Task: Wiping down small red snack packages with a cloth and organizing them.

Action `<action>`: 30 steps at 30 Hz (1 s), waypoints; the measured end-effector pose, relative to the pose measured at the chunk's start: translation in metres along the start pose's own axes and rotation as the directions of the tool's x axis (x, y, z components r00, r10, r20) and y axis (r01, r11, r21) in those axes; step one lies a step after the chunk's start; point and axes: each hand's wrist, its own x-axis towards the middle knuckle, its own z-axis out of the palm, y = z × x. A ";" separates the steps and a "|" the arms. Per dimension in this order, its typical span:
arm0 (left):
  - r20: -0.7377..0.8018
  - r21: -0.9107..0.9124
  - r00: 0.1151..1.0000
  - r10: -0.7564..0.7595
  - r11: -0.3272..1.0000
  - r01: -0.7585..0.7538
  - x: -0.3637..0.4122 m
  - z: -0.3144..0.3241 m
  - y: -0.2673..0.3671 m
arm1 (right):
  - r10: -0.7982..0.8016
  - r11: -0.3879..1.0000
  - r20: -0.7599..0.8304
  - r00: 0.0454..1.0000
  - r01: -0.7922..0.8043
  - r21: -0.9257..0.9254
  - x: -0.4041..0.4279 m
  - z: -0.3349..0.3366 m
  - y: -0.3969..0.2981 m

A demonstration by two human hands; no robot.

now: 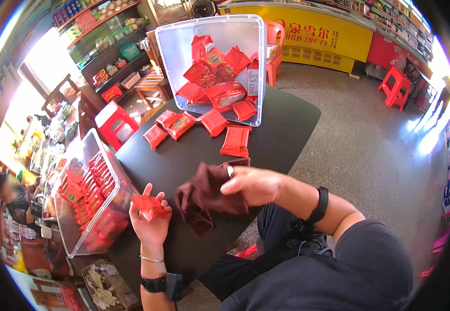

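Observation:
A small red food packet (150,207) rests in my left hand (151,227), palm up with the fingers curled round it. My right hand (254,186) grips a dark maroon cloth (205,190), which hangs in loose folds over the near part of the black table (287,105). Just beyond the cloth lies a single red packet (235,140), and several more packets (180,125) are scattered farther off. At the far side, a clear plastic bin (174,58) lies tipped on its side, its opening towards me, with a heap of red packets (221,74) inside.
Left of the table, another clear plastic bin (114,182) holds rows of red packets (92,186). Behind it stands a red plastic stool (116,122). A person (17,198) is at the far left. Shelves (120,46) and a yellow freezer counter (318,39) line the back.

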 end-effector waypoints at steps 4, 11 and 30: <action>0.092 -0.016 0.996 -0.009 1.000 0.011 0.005 -0.035 0.002 | 0.100 0.866 0.057 0.993 -0.115 0.486 0.008 -0.009 -0.010; 0.199 0.091 0.979 0.035 0.994 -0.054 0.002 -0.017 0.001 | -0.177 0.962 0.329 0.928 0.234 -0.142 0.031 -0.023 0.019; 0.023 0.164 0.995 0.096 0.982 -0.099 0.000 -0.016 0.002 | -0.118 0.121 0.115 0.986 0.129 -0.984 0.005 -0.019 -0.044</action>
